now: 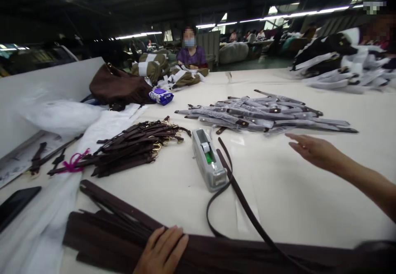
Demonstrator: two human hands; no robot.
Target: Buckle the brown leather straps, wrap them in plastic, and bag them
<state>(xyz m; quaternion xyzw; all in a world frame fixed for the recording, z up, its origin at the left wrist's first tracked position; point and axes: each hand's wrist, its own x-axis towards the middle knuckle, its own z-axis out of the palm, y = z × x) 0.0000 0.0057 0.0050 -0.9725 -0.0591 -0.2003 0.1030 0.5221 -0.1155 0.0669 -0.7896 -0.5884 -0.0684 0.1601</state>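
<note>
My left hand (162,250) lies with its fingers flat on a stack of long dark brown straps (210,251) along the table's near edge. To the right, my right hand (314,152) reaches out over the table with fingers stretched and nothing in it. Just beyond its fingertips is a pile of straps wrapped in clear plastic (244,113). A grey tape dispenser (208,160) stands mid-table. Beside it, a loose thin strap (239,193) curls back toward the stack. Left of the dispenser sits a heap of short brown straps with gold clasps (133,146).
A brown bag (119,85) and a blue-and-white packet (161,96) rest at the back left. White plastic sheeting (46,224) and a black phone (17,204) are on the near left. A masked person (192,55) is across the table. More wrapped items (343,65) are piled far right.
</note>
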